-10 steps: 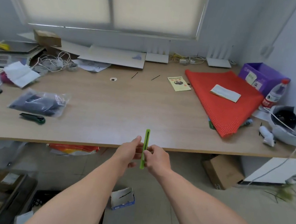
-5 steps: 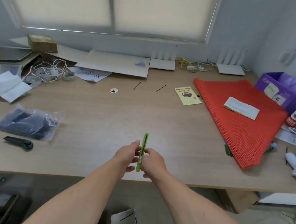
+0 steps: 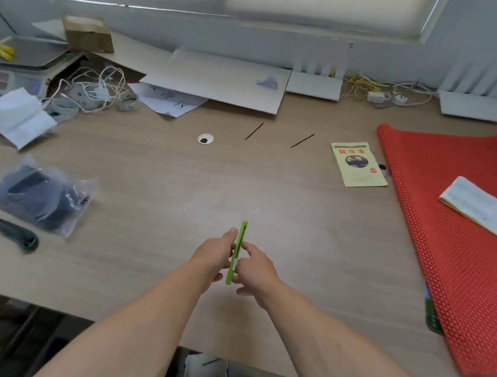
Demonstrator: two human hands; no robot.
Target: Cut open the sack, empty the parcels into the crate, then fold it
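Green utility knife (image 3: 237, 251) stood upright between both hands above the near middle of the worktop (image 3: 157, 187); the left hand (image 3: 214, 255) grasped its side with closed fingers, and the right hand (image 3: 256, 268) pinched it from the other side. Red mesh sack (image 3: 458, 245) lay flat at the right of the worktop, well apart, with a folded paper (image 3: 484, 214) on it. Clear bag (image 3: 40, 194) lay at the left.

Small office packing room, wooden desk (image 3: 177, 184), weighing scale (image 3: 7, 68) (digital), routers (image 3: 316, 84), cardboard (image 3: 221, 82)
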